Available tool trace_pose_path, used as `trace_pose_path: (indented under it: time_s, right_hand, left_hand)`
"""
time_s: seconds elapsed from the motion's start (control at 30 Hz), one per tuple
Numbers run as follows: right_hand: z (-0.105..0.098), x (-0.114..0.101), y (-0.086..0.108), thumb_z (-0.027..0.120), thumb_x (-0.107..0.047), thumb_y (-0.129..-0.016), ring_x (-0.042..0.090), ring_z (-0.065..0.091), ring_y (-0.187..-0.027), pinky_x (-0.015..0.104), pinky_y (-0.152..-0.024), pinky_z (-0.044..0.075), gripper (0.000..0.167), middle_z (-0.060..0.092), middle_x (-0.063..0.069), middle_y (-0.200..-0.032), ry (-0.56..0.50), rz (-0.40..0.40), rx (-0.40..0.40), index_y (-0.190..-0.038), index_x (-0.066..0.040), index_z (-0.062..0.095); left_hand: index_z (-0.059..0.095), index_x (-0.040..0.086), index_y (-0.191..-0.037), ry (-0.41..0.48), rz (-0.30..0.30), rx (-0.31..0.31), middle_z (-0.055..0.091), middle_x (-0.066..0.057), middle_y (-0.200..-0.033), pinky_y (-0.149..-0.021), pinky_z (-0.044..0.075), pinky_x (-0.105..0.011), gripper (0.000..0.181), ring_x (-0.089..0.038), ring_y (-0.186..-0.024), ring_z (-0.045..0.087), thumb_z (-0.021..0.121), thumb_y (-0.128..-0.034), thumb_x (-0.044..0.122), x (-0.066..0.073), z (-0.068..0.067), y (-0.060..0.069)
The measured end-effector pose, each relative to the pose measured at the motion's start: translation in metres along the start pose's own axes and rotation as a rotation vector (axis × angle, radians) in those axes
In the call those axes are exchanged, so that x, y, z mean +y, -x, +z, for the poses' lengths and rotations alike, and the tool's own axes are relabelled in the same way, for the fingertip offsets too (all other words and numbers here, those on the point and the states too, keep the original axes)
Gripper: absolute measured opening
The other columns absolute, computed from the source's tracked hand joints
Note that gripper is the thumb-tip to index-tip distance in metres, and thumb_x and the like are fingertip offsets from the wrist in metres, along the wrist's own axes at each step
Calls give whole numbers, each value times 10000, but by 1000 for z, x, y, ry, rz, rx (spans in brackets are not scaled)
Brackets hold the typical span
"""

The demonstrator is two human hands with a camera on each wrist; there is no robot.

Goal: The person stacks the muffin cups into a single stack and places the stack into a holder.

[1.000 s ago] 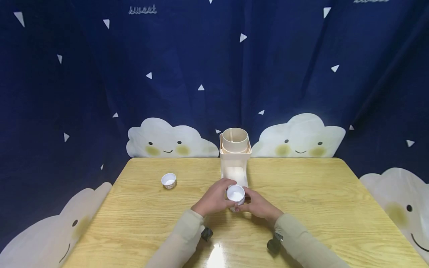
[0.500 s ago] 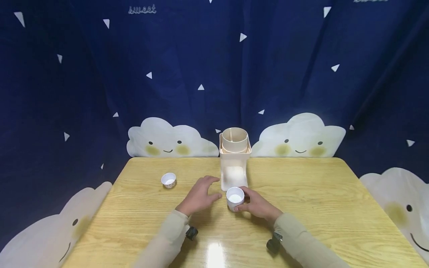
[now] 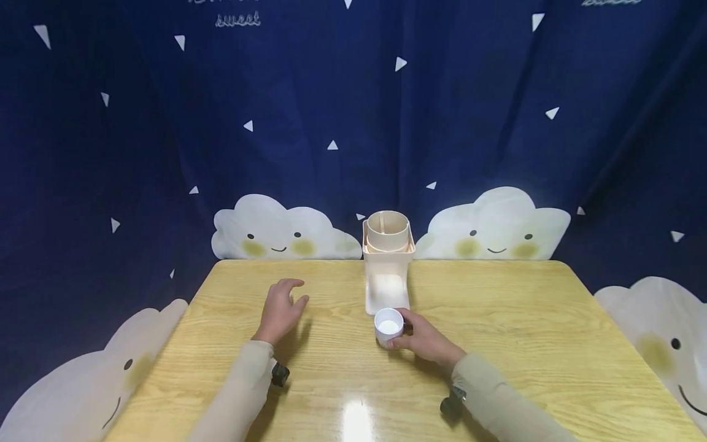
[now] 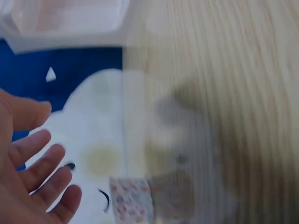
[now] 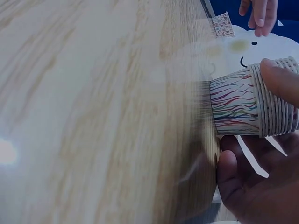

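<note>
My right hand (image 3: 425, 337) grips a stack of nested paper baking cups (image 3: 389, 325) standing upright, thumb on one side and fingers on the other. In the right wrist view the outermost cup of the stack (image 5: 236, 102) shows wavy coloured lines, with several rims layered above it. My left hand (image 3: 278, 313) is held over the table's left part, fingers parted and holding nothing. A single small patterned paper cup (image 4: 132, 200) stands on the table beyond that hand in the left wrist view. In the head view the left hand hides this cup.
A cream plastic stand with a round open tube (image 3: 388, 233) on top is at the table's back edge. Its base (image 3: 386, 294) reaches forward to just behind the cup stack. The wooden table (image 3: 497, 319) backs onto a dark blue curtain (image 3: 309, 92) with clouds.
My left hand has let go of the cup stack and moved left, to where the single cup stands. My right hand has stayed in place, still holding the stack.
</note>
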State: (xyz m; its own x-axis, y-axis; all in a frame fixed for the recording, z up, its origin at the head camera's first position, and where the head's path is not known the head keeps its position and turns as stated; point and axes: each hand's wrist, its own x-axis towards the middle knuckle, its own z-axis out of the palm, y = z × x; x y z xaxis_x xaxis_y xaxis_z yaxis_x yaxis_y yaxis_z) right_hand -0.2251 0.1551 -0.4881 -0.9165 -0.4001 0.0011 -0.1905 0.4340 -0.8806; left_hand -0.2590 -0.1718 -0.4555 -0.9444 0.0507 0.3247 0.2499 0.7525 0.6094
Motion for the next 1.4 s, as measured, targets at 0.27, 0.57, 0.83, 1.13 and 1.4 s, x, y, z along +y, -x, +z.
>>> trace_pose_path:
  time_s: [0.27, 0.57, 0.83, 1.13, 1.4]
  right_hand:
    - [1, 0, -1, 811, -195, -802, 244, 577, -1143, 439, -1016, 429, 646, 637, 90, -1237, -4, 24, -1, -1370, -74, 528]
    - [1, -1, -1, 809, -198, -806, 242, 573, -1149, 435, -1020, 426, 655, 631, 90, -1249, 8, 29, -13, -1380, -74, 520]
    - [0, -1, -1, 813, -208, -802, 257, 567, -1181, 471, -1044, 415, 648, 635, 77, -1252, 24, 44, 3, -1375, -97, 530]
    - [1, 1, 0, 812, -193, -806, 258, 568, -1176, 462, -1033, 422, 652, 629, 88, -1262, 10, 43, -8, -1379, -79, 522]
    - [0, -1, 0, 814, -202, -800, 253, 575, -1158, 464, -1031, 423, 640, 636, 93, -1237, 18, 38, -5, -1363, -86, 534]
  left_hand:
    - [628, 21, -1247, -1, -121, 63, 577, -214, -1329, -989, 426, -532, 376, -407, -1233, 476, 654, -906, 177, -21, -18, -5]
    - [582, -4, -1310, -59, -139, 12, 538, -231, -1379, -1085, 381, -541, 503, -417, -1291, 452, 689, -907, 277, -44, -30, -10]
    - [525, -40, -1356, -86, -174, -50, 541, -286, -1369, -1035, 416, -576, 705, -477, -1264, 470, 754, -819, 355, -64, -20, -14]
    - [493, -80, -1358, -45, -228, -77, 560, -298, -1328, -1013, 438, -558, 742, -463, -1224, 520, 764, -821, 354, -69, -14, -12]
    - [486, -42, -1382, 1, -311, -132, 547, -268, -1385, -1054, 439, -540, 661, -402, -1239, 548, 741, -861, 276, -77, -14, -19]
